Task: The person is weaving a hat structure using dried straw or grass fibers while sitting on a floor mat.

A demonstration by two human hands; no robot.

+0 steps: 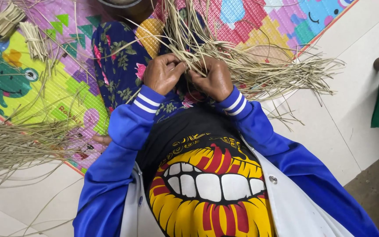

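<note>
Left hand [163, 73]: curled, pinching dry straw strands [242, 66] | Right hand [213, 78]: curled, gripping the same strands, knuckles nearly touching the left | Strands: held over the floral-clad lap [119, 70], long axis fanning far-right across the play mat [44, 83]; right hand nearer the loose ends.

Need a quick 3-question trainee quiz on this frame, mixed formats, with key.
1. True or false: the left hand and the right hand both grip the dry straw strands.
2. Multiple choice: the tied straw bundles lie at the A) upper left of the view, B) lower right, C) bottom centre.
3. Fill in: the strands spread over a colourful ____ mat with a frog picture.

Key: 1 true; 2 A; 3 puzzle (foam play) mat.
</note>
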